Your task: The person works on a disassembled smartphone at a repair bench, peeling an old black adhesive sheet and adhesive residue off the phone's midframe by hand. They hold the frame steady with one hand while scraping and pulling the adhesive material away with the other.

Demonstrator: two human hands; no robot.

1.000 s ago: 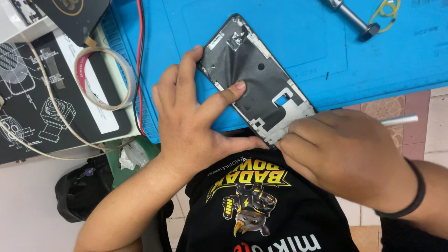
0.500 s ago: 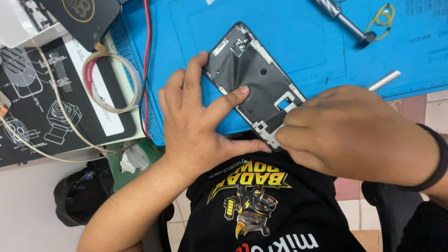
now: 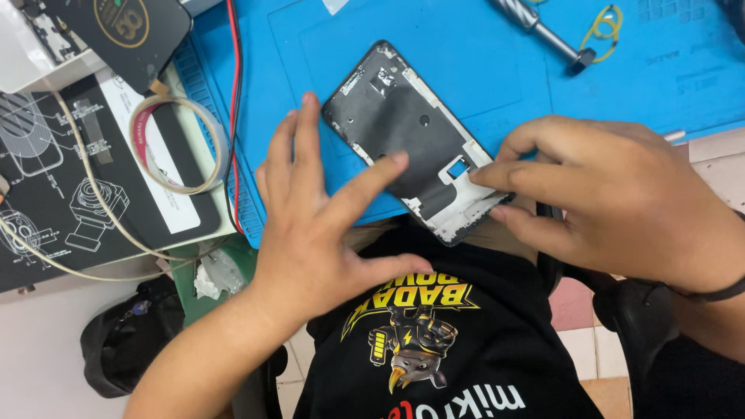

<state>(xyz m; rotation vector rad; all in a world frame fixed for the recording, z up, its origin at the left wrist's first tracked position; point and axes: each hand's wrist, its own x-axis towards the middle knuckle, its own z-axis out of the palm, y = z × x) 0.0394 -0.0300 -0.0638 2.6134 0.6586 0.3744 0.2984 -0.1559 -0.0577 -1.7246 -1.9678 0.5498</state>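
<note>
blue rubbery mat (image 3: 497,46) covers the table; on its near edge lies a flat black phone frame (image 3: 415,140), bare metal inside. left hand (image 3: 326,233) spread open, forefinger pressing it. right hand (image 3: 621,194) pinches its near right corner. metal screwdriver (image 3: 539,31) lies far right.

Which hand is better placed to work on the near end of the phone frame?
Probably the right hand: its fingertips pinch the phone frame at its near end. The left hand presses one finger on the frame's middle.
</note>
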